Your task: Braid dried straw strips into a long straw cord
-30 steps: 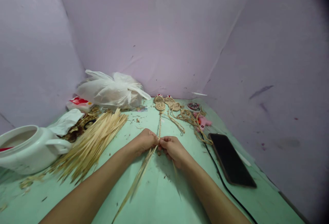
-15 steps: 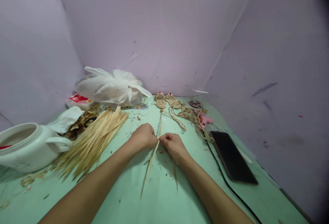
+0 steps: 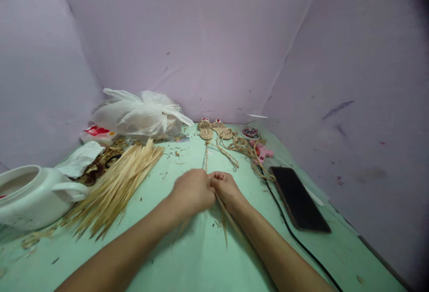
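My left hand (image 3: 193, 190) and my right hand (image 3: 225, 188) meet in the middle of the green table (image 3: 187, 256), both pinched shut on pale straw strands (image 3: 224, 227). A thin braided straw cord (image 3: 205, 160) runs from my fingers away to a small woven straw piece (image 3: 205, 129) at the back. Loose strand ends trail toward me beneath my right wrist. My left hand partly covers the spot where the strands join.
A pile of straw strips (image 3: 117, 184) lies to the left, next to a white pot (image 3: 30, 193) and a white plastic bag (image 3: 140, 115). A coiled straw cord (image 3: 246, 146), a pink glue gun (image 3: 262, 152), a black phone (image 3: 298, 198) and a black cable (image 3: 295, 238) lie right.
My left hand has shifted right over the strands and now presses against my right hand. The long loose strand on the left has swung under my hands toward the right.
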{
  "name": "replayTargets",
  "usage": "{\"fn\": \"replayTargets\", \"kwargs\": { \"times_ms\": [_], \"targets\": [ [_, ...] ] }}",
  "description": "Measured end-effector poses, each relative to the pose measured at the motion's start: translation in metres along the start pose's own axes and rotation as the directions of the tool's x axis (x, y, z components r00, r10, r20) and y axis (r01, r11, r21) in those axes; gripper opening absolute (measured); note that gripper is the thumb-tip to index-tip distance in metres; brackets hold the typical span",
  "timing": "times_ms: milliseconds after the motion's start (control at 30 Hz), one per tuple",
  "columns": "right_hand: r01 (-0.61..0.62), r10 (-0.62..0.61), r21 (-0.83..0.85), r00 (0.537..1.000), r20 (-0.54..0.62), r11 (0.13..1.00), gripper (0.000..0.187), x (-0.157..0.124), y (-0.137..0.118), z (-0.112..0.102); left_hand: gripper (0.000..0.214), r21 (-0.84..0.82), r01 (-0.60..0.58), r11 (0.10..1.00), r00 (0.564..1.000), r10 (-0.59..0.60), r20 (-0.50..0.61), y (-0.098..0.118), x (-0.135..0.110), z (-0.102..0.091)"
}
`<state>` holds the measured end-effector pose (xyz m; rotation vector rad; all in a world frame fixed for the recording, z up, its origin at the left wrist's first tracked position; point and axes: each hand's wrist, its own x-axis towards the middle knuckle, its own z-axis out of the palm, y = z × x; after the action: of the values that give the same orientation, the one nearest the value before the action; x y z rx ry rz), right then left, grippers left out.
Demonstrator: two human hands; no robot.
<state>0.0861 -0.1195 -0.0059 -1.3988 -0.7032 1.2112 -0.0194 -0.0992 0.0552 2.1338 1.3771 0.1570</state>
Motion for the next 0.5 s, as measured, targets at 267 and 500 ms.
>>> {"fn": "replayTargets", "kwargs": {
  "times_ms": [267, 500],
  "targets": [
    [0.057, -0.055, -0.011, 0.991, 0.120, 0.998, 0.010, 0.006, 0.006, -0.002, 0.015, -0.560, 0.264, 0.785, 0.939, -0.077, 0.336, -0.019, 0.030, 0.002],
    [0.108, -0.043, -0.217, 0.958, 0.285, 0.970, 0.019, 0.007, -0.002, -0.016, 0.020, -0.451, 0.224, 0.864, 0.940, -0.069, 0.335, -0.023, 0.033, 0.006]
  ]
}}
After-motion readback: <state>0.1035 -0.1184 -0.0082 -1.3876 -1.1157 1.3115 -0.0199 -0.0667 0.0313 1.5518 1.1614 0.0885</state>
